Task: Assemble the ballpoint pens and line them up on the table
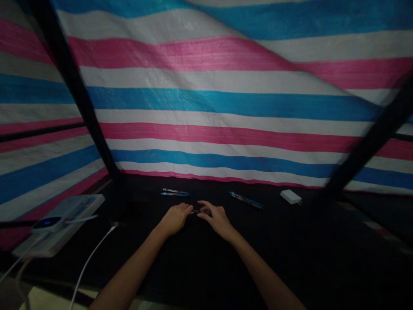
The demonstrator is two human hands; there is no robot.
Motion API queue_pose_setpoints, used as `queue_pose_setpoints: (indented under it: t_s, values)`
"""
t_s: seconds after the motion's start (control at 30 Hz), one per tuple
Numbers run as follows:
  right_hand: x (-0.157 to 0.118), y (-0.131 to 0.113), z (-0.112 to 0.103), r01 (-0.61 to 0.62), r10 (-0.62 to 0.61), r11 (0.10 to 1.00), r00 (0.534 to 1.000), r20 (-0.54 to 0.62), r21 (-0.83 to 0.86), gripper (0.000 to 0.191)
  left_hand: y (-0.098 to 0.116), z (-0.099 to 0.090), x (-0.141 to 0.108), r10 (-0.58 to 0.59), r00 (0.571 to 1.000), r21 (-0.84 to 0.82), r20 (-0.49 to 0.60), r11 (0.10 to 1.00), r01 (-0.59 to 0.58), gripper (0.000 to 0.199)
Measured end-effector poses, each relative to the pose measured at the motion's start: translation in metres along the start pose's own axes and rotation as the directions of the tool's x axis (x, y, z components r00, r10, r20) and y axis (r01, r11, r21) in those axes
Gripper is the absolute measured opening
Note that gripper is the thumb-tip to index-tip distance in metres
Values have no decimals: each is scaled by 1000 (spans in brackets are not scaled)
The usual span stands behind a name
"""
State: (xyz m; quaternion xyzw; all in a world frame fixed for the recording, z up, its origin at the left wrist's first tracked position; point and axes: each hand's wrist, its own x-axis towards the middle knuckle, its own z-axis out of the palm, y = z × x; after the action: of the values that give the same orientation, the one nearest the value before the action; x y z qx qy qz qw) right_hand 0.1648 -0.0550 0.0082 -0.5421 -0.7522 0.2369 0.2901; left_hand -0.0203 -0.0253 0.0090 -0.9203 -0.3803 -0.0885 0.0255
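With the left hand (177, 217), gripping one end of a slim dark stick (195, 212) in a rounded bunch of fingers. With the right hand (217, 218), pinching the other end beneath a loosely curved forefinger. Held level, just above or on the dull black table (193, 262); cannot tell which. Beyond the left hand, lying side by side, two thin, smooth pens (176, 193); beyond the right, slanting, more bluish pens (247, 200). Farther right, resting near the back edge, a blocky white plug (291, 196). At far left, sitting flat, a pale plastic box (60, 245). Hanging behind, a creased, faintly shiny striped sheet (206, 101).
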Motion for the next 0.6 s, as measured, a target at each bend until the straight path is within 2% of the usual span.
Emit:
queue_pose_setpoints:
  t_s: [0.07, 0.13, 0.2, 0.37, 0.43, 0.5, 0.6]
  values:
    - [0, 1, 0, -14, 12, 999, 998, 59, 36, 28, 0, 0, 0, 19, 1000, 4, 3, 1000, -19, 15]
    - [1, 2, 0, 22, -22, 1000, 999, 26, 5, 25, 0, 0, 0, 30, 1000, 8, 2, 1000, -30, 14]
    - [1, 2, 0, 43, -44, 999, 999, -29, -21, 34, 1, 0, 0, 20, 1000, 9, -7, 1000, -20, 14]
    - [1, 4, 1, -14, 5, 996, 994, 105, 88, 29, 1, 0, 0, 47, 998, 5, -31, 999, -47, 13]
    - [1, 4, 1, 31, -34, 998, 998, 57, 53, 27, 1, 0, 0, 72, 996, 3, -45, 997, -72, 13]
    - [1, 3, 1, 65, -66, 997, 998, 17, 45, 36, 1, 1, 0, 79, 995, -1, -64, 997, -79, 12]
    - [0, 3, 2, -1, -15, 992, 992, 127, 127, 36, 1, 1, 0, 84, 994, -1, -72, 996, -85, 12]
